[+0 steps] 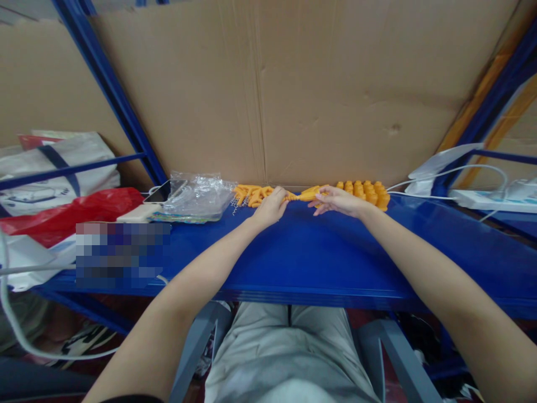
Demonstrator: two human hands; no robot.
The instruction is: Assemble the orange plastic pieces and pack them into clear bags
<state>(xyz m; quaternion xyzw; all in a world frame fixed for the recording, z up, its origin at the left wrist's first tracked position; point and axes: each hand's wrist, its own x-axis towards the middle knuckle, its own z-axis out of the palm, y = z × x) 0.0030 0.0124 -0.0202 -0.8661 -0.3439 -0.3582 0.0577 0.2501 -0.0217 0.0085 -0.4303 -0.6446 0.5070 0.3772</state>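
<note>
- Here, your left hand (271, 208) curls by the orange piece (308, 196) between your hands; I can't tell whether it grips.
- Your right hand (339, 201), fingers loosely parted, meets that piece; its hold is unclear too.
- An orange heap (247, 194) lies left, orange rows (369, 193) right, on the blue table (310, 254).

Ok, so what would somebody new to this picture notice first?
Probably the bright orange pieces along the back of the blue table, where the left hand and right hand are. Next, perhaps the red plastic at the left and the big cardboard sheet behind the table.
</note>
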